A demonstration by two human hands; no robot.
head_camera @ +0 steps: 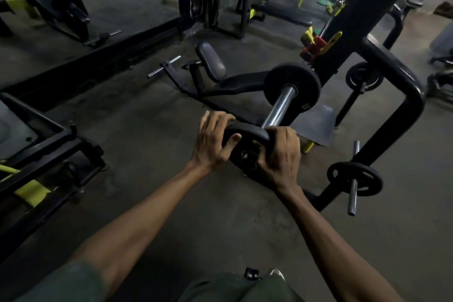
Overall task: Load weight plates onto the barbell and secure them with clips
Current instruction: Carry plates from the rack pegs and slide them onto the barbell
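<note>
Both hands hold a small black weight plate (247, 144) at the near end of the shiny barbell sleeve (279, 108). The left hand (213, 142) grips the plate's left edge, with the thumb lying flat on its face and the fingers curled over the top rim. The right hand (282, 152) grips the right edge, with its fingers wrapped over the rim. The plate's middle hole is right at the tip of the sleeve. I cannot tell if the sleeve is already inside the hole.

Farther along the sleeve sits a bigger black plate (291, 86). A bare stretch of shiny metal lies between the two plates.

To the right stands a thick black frame (397, 73), close to the right hand. A small plate (355, 179) hangs on a peg there, and another plate (364, 77) hangs farther back. Behind the big plate lies a black bench (213, 64). To the left and near, the grey floor (152, 135) is open. A machine (44, 154) stands at the far left edge, well apart from the hands.
</note>
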